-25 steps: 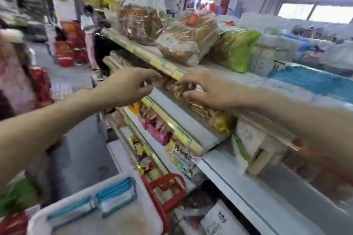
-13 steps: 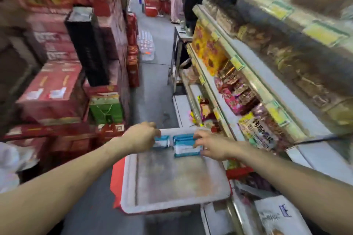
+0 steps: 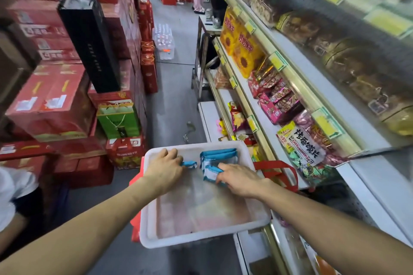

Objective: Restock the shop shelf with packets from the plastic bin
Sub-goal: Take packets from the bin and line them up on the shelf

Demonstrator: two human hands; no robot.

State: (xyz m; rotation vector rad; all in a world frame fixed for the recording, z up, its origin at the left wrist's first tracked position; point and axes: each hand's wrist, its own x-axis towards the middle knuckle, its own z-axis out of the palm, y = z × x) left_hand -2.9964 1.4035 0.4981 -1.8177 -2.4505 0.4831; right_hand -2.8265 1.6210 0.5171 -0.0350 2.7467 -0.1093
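A white plastic bin (image 3: 201, 236) sits below me, resting on a red basket. A few blue-and-white packets lie at its far end; the rest of its floor is bare. My left hand (image 3: 164, 168) is curled on one small blue packet (image 3: 189, 164) at the far left. My right hand (image 3: 238, 179) grips the nearest packet (image 3: 211, 173) of a short stack (image 3: 219, 155) at the far right. The shop shelf (image 3: 348, 118) rises on the right, its tiers filled with snack bags.
Red gift boxes (image 3: 51, 100), a tall black box (image 3: 89, 40) and a green bag (image 3: 118, 118) are stacked on the left. The grey aisle floor (image 3: 174, 87) runs ahead past a pack of water bottles (image 3: 164, 40). A person stands far down the aisle.
A second ago both hands were up at the shelf among the snack bags. My view dropped to the bin, and both hands came down onto the blue packets and closed on them.
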